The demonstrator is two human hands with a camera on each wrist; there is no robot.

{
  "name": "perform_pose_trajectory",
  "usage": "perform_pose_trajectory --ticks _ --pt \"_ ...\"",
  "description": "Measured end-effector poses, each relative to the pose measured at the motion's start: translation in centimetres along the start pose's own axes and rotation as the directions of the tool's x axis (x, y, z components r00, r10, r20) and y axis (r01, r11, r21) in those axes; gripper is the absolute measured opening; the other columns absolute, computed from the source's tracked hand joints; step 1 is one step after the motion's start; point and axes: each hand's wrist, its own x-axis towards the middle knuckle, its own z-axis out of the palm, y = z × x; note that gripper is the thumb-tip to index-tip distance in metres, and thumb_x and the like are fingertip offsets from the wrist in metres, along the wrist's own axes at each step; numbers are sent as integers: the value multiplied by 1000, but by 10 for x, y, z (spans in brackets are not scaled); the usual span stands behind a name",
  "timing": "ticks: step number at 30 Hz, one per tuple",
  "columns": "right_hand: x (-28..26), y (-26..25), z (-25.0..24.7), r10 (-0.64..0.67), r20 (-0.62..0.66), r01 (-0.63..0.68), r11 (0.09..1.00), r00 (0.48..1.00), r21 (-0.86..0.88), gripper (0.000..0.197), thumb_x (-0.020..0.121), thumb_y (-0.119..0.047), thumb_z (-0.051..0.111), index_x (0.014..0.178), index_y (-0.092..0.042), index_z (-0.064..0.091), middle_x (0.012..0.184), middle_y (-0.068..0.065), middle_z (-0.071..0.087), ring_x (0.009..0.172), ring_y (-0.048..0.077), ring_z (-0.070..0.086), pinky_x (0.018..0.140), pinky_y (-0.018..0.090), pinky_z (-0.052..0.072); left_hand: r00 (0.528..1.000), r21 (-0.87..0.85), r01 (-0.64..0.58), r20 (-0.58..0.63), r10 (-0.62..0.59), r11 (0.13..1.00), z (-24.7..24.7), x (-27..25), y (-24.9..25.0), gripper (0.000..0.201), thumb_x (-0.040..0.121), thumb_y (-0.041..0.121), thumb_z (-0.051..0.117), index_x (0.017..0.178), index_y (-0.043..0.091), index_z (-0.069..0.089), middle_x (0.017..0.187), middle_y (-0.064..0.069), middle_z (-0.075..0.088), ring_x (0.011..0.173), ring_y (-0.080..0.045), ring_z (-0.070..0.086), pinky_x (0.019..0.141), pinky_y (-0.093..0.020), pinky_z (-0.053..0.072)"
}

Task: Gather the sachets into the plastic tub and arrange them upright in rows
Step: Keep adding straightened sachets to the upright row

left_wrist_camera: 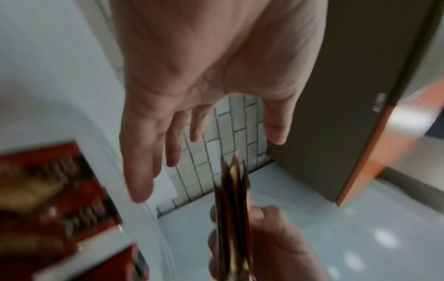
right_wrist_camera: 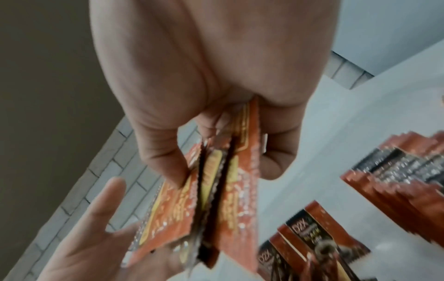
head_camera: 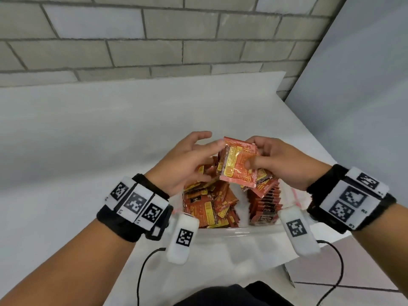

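A clear plastic tub [head_camera: 234,231] sits at the near edge of the white table. Loose red and orange sachets [head_camera: 207,206] lie heaped in its left half. A row of upright sachets [head_camera: 267,202] fills its right side, also seen in the right wrist view [right_wrist_camera: 396,180]. Above the tub my right hand [head_camera: 265,160] pinches a small stack of sachets [head_camera: 238,164], thumb on the front face. The stack [right_wrist_camera: 228,199] shows edge-on, with gaps between the packets. My left hand [head_camera: 198,151] is open beside the stack's left edge, fingers spread, palm [left_wrist_camera: 192,123] toward it.
The white table [head_camera: 88,151] stretches left and back to a grey brick wall [head_camera: 154,40]. A pale panel [head_camera: 364,85] rises at the right. Black cables [head_camera: 143,272] hang off my wrists near the table's front edge, with tiled floor [head_camera: 353,272] at lower right.
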Motion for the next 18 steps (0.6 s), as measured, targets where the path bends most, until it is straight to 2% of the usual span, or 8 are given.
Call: perform_pose_trajectory --ticks 1,4,8,10,12,14,15,18 --pt "-2 -1 -4 -30 -8 30 999 1000 21 27 73 -17 71 98 -23 62 91 12 71 80 28 67 79 44 51 995 -55 46 90 -41 997 9 5 0 70 74 48 74 133 23 47 121 -4 64 112 -25 61 85 -46 55" --pt "-6 1 -7 -111 -19 112 993 994 35 25 85 -1 63 99 -21 60 90 7 70 78 22 67 76 41 53 949 -158 152 298 -99 976 32 19 -7 47 77 36 63 122 20 57 114 -8 69 106 -27 65 89 -54 51" --pt "-9 5 -7 -166 -54 165 986 985 -18 28 88 1 53 102 -24 56 93 6 68 78 19 67 73 39 55 900 -370 283 421 -112 885 54 32 -21 39 79 24 56 117 14 60 107 -15 68 97 -32 66 86 -62 48" --pt "-9 11 -9 -183 -61 181 983 981 -37 30 89 -1 51 104 -26 53 94 3 66 81 19 67 74 39 55 881 -408 308 464 -95 859 62 37 -25 40 80 19 53 119 12 58 109 -18 67 98 -38 64 87 -63 46" --pt "-10 17 -13 -206 -69 199 976 976 -92 30 90 -8 54 111 -29 49 100 -5 62 88 14 63 75 30 56 866 -411 329 490 -99 850 66 41 -28 42 80 17 51 120 10 58 111 -21 65 98 -43 64 87 -62 47" --pt "-11 24 -16 -286 -148 239 931 947 -275 42 85 -21 62 120 -35 43 107 -18 47 97 3 49 80 14 43 860 -397 343 498 -114 851 66 45 -30 40 80 17 50 117 7 61 110 -22 65 96 -43 65 85 -58 49" --pt "-12 27 -18 -342 -192 261 899 920 -351 48 83 -25 67 121 -37 41 106 -22 40 99 -2 42 83 10 36 864 -397 340 491 -116 853 66 47 -31 38 80 17 50 113 6 64 108 -22 65 95 -42 65 85 -57 50" --pt "-14 32 -19 -466 -205 349 833 861 -431 50 74 -42 75 115 -39 47 104 -24 39 104 -8 36 88 13 30 897 -412 298 428 -106 861 63 50 -32 34 78 14 51 107 4 65 102 -21 66 88 -36 67 79 -53 54"
